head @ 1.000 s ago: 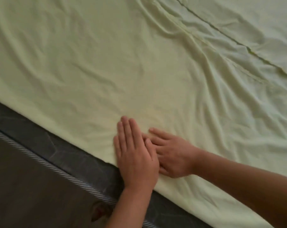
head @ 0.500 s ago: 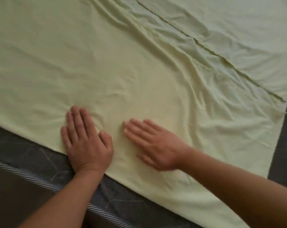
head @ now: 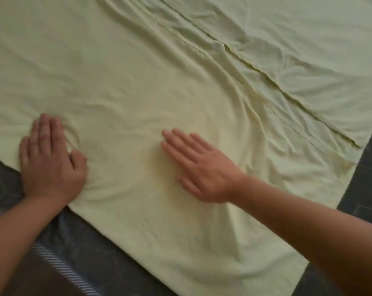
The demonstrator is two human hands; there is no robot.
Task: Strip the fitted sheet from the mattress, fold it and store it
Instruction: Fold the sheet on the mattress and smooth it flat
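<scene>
The pale yellow-green fitted sheet [head: 138, 71] lies spread and wrinkled on the dark mattress [head: 108, 251], with a folded-over layer whose hem runs diagonally at the upper right. My left hand [head: 50, 161] presses flat on the sheet near its lower left edge, fingers straight. Further right, my right hand [head: 200, 165] lies flat on the sheet's middle with fingers straight and pointing up-left. Creases fan out around both hands.
The mattress has dark patterned fabric and a striped piping edge [head: 61, 268] at the lower left. A strip of bare mattress [head: 364, 189] shows at the right beyond the sheet's edge. Dark floor lies below the piping.
My two hands, side by side a second ago, have slid apart across the sheet: the left hand leftward along the edge, the right hand rightward. The view has shifted right, showing the sheet's right edge.
</scene>
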